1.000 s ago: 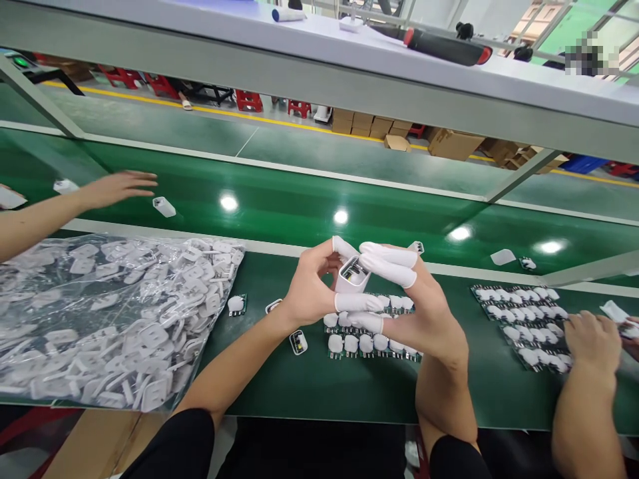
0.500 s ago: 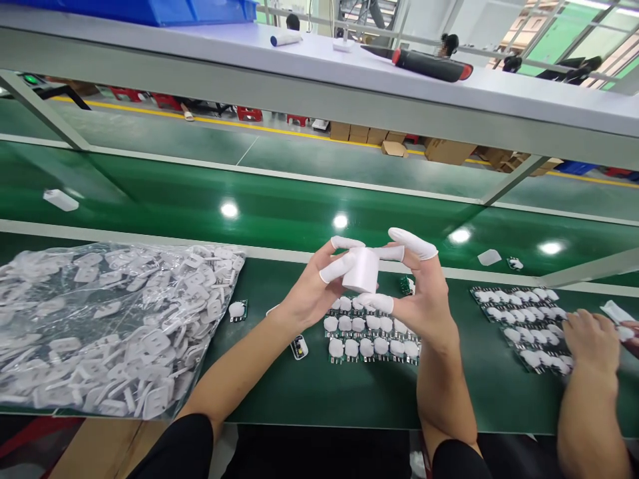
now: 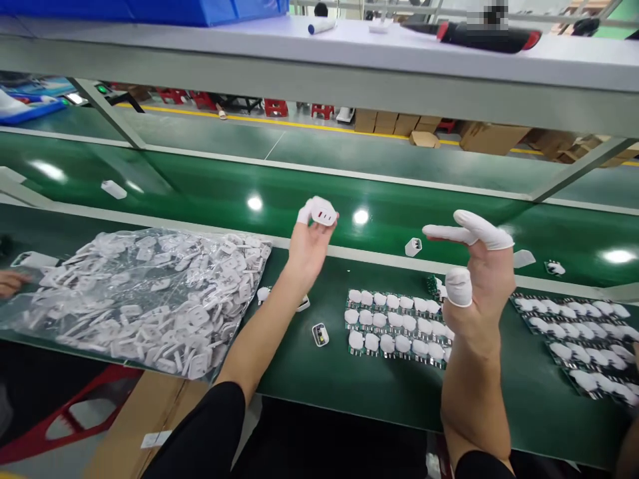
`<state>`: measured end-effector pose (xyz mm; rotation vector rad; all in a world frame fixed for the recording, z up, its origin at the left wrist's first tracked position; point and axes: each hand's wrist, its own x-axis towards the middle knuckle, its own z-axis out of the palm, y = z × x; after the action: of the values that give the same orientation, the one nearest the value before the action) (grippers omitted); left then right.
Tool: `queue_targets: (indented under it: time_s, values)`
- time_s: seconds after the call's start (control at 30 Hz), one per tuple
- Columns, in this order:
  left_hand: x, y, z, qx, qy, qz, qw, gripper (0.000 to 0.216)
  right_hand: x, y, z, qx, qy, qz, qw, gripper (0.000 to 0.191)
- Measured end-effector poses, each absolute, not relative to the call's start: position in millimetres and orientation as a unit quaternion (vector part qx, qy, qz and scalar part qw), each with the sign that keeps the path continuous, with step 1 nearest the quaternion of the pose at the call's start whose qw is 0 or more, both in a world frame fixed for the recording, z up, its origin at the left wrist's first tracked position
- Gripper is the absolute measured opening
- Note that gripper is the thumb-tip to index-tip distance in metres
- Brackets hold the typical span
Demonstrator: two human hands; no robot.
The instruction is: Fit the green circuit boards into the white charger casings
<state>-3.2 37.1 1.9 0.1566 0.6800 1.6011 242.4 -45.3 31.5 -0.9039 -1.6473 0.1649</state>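
My left hand (image 3: 310,249), raised over the far edge of the green bench, is closed around a white charger (image 3: 323,213). The charger's end face, with one red port and two dark slots, points towards me. My right hand (image 3: 482,273) is in the air further right, its fingers apart and holding nothing. White finger cots cover fingertips on both hands. Below and between them lie rows of circuit boards (image 3: 394,320) with white tops, partly behind my right wrist. An open white shell (image 3: 320,334) with parts inside lies left of the rows.
A clear bag of white plastic pieces (image 3: 150,299) covers the bench on the left. A white casing (image 3: 413,247) is on the green strip beyond the bench. More boards (image 3: 579,326) lie at right. A shelf (image 3: 299,80) crosses above, and another person's hand (image 3: 12,283) shows far left.
Both hands were together on the white piece; now my right hand has let go and moved away. My left hand carries it off to the left. The view has also shifted.
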Motion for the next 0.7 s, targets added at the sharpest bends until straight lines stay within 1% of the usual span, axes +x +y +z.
queue_targets:
  time_s: [0.07,0.1,0.13,0.17,0.2,0.3,0.4,0.5,0.63,0.7]
  values:
    - [-27.1,65.0,-16.2,0.208,0.316,0.736,0.562,0.017,240.4,-46.2,30.9,-0.382,-0.712,0.081,0.584,0.063]
    - [-41.2,78.5,-26.7,0.299,0.34,0.742,0.495,0.024,238.9,-46.7,30.5,-0.38,-0.715,0.088,0.58,0.063]
    - [-55.8,90.6,-37.8,0.392,0.372,0.72,0.435,0.032,237.0,-47.0,29.8,-0.379,-0.72,0.099,0.572,0.063]
    - [-69.9,101.0,-48.9,0.476,0.402,0.676,0.393,0.035,234.7,-47.0,28.8,-0.381,-0.726,0.111,0.561,0.064]
    - [-82.4,109.3,-59.8,0.533,0.433,0.636,0.351,0.034,231.9,-46.6,27.4,-0.385,-0.733,0.123,0.548,0.064]
    - [-104.6,123.1,-88.2,0.63,0.53,0.505,0.258,0.024,220.5,-43.1,20.4,-0.403,-0.756,0.153,0.493,0.061]
    - [-105.8,126.5,-109.9,0.654,0.578,0.425,0.24,0.026,205.8,-37.7,9.6,-0.422,-0.787,0.181,0.411,0.057]
    - [-101.2,126.3,-125.2,0.659,0.587,0.399,0.25,0.033,192.5,-33.5,-0.8,-0.429,-0.816,0.199,0.332,0.056]
    - [-107.9,128.3,-127.1,0.636,0.621,0.385,0.249,0.039,185.6,-31.3,-7.4,-0.425,-0.831,0.201,0.297,0.052]
    - [-120.2,129.7,-114.0,0.609,0.626,0.424,0.241,0.05,185.2,-31.5,-9.2,-0.425,-0.831,0.202,0.295,0.05]
